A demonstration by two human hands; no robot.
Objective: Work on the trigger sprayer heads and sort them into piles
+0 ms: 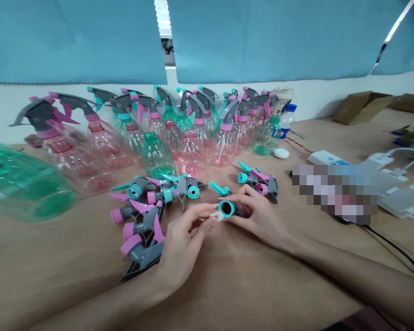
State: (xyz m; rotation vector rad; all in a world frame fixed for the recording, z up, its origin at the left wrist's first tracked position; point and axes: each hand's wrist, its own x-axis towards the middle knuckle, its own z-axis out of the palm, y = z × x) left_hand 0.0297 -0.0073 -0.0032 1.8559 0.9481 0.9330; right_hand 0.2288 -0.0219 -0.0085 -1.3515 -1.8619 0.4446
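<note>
At the middle of the worktop [262, 285], in front of a row of clear pink and green bottles, two bare hands meet over a grey spray head with a turquoise collar [227, 208]. The right hand [260, 215] grips it, fingers curled around the body, so that the dark opening of the collar faces the wearer. The left hand [182, 241] pinches a small pale disc [216, 216] between its fingertips, just beside the collar's rim; whether the two touch, I cannot tell.

The disc looks like the likeliest thing to go astray: thin and held at its edge, it could slip if the pinch loosens, then drop onto the worktop. Brought against the collar at a slant, it could catch on the rim or sit crooked, as the shadowed opening gives little to aim by. A slack right grip might let the spray head roll and spoil the alignment.

The left hand and wrist also lie close to a loose pile of spray heads [141, 228]; a sideways sweep could shove them about. Further back, the open pink bottle [190, 156] and open green bottle [158, 158] look light enough to tip if nudged.
</note>
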